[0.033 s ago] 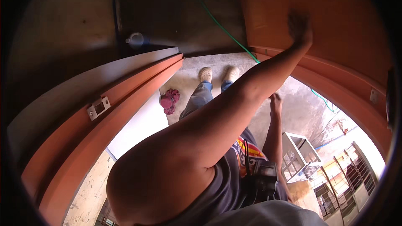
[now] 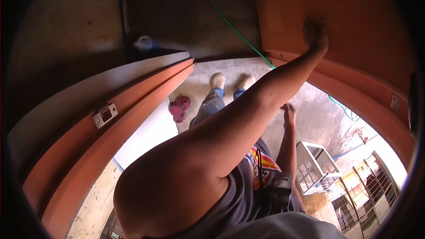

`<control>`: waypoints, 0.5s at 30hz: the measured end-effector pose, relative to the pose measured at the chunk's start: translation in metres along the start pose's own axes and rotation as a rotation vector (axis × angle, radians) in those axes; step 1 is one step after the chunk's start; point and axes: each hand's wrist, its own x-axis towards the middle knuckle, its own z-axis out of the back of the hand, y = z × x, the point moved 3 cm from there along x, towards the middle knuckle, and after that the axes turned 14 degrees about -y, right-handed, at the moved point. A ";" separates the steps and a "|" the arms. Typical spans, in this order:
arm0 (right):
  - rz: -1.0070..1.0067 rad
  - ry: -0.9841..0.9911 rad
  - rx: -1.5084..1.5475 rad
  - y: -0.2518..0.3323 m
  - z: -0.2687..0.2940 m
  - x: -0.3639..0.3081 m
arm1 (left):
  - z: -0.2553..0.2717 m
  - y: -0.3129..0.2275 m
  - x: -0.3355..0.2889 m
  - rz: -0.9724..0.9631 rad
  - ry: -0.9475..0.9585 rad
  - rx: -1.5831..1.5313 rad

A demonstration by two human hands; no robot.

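Note:
My left arm reaches across to the upper right. At its end, my left hand (image 2: pixel 315 34) lies against an orange door panel (image 2: pixel 363 22), its fingers stretched out and somewhat blurred. Lower down, my right hand (image 2: pixel 289 111) hangs beside my body above the floor. Its fingers look curled, and my left forearm partly covers them, so whatever they hold, if anything, is hidden. On the left stands an orange door frame (image 2: pixel 141 102) with a metal strike plate (image 2: pixel 105 115) fixed to it.
A green hose (image 2: pixel 230 23) crosses the dark floor through the doorway. A crumpled maroon cloth (image 2: pixel 180 108) lies on the concrete floor left of my feet. A pale metal frame box (image 2: pixel 316 168) stands at the right, near barred window grilles (image 2: pixel 376 177). A round transparent object (image 2: pixel 144 43) sits beyond the frame.
My left hand is slightly lower in the picture, still at the orange panel. My right hand has shifted down a little, and its fingers show a bit differently.

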 end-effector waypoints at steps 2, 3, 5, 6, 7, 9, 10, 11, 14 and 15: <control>-0.108 0.034 0.026 -0.019 -0.013 -0.030 | 0.013 0.033 0.025 -0.010 -0.064 0.074; -0.165 0.042 0.042 -0.031 -0.017 -0.041 | 0.018 0.039 0.040 -0.003 -0.105 0.146; -0.338 -0.099 0.053 -0.087 0.005 -0.065 | 0.007 0.034 0.015 0.096 -0.042 0.131; -0.351 -0.133 0.085 -0.104 0.014 -0.072 | 0.005 0.027 0.002 0.209 -0.053 0.108; -0.377 -0.113 0.016 -0.116 0.019 -0.074 | 0.009 0.015 -0.001 0.194 -0.198 0.094; -0.370 -0.105 -0.120 -0.128 0.020 -0.074 | 0.030 -0.004 0.033 0.099 -0.336 0.042; -0.375 -0.112 -0.157 -0.153 0.024 -0.086 | 0.009 -0.012 -0.037 0.097 -0.214 0.078; -0.392 -0.124 -0.183 -0.178 0.027 -0.098 | 0.008 -0.027 -0.100 -0.033 -0.121 0.078; -0.302 -0.166 -0.305 -0.202 0.016 -0.096 | 0.097 -0.118 -0.137 -0.407 0.085 -0.035; -0.283 -0.148 -0.350 -0.196 0.018 -0.087 | 0.129 -0.164 -0.114 -0.528 0.128 -0.106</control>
